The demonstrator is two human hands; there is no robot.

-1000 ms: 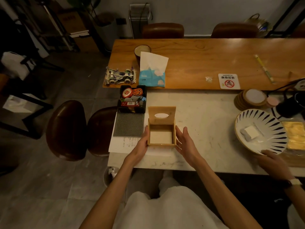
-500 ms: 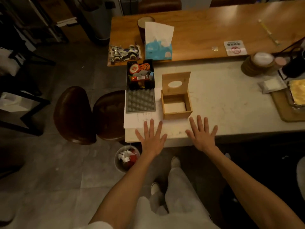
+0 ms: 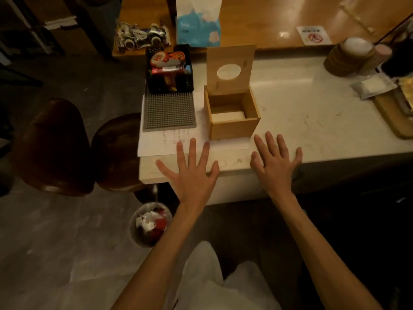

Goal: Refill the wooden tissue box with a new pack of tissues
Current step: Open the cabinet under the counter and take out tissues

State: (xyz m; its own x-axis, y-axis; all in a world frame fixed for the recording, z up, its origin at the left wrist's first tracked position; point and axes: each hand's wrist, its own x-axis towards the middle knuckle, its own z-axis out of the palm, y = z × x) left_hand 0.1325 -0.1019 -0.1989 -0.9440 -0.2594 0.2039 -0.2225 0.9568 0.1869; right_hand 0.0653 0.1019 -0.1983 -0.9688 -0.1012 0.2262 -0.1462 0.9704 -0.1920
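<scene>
The wooden tissue box (image 3: 232,128) stands on the white table near its front edge. Its hinged lid (image 3: 230,57), with an oval hole, is raised upright at the back. A thin white layer lies at the bottom inside. The blue pack of tissues (image 3: 197,30), one sheet sticking up, stands behind it on the brown wooden table. My left hand (image 3: 192,173) lies flat with fingers spread at the table's front edge, left of the box. My right hand (image 3: 276,162) lies flat and spread just right of the box. Neither touches the box.
A black basket of packets (image 3: 168,68) and a grey studded mat (image 3: 168,110) sit left of the box on a paper sheet (image 3: 156,144). A toy car (image 3: 143,36) is behind them. Stacked coasters (image 3: 348,57) and a wooden board (image 3: 395,108) are far right. Two dark stools (image 3: 58,148) and a waste bin (image 3: 150,222) stand below left.
Both hands let go of the box sides and drew back to the table's front edge, spreading flat. The view has tilted down and closer.
</scene>
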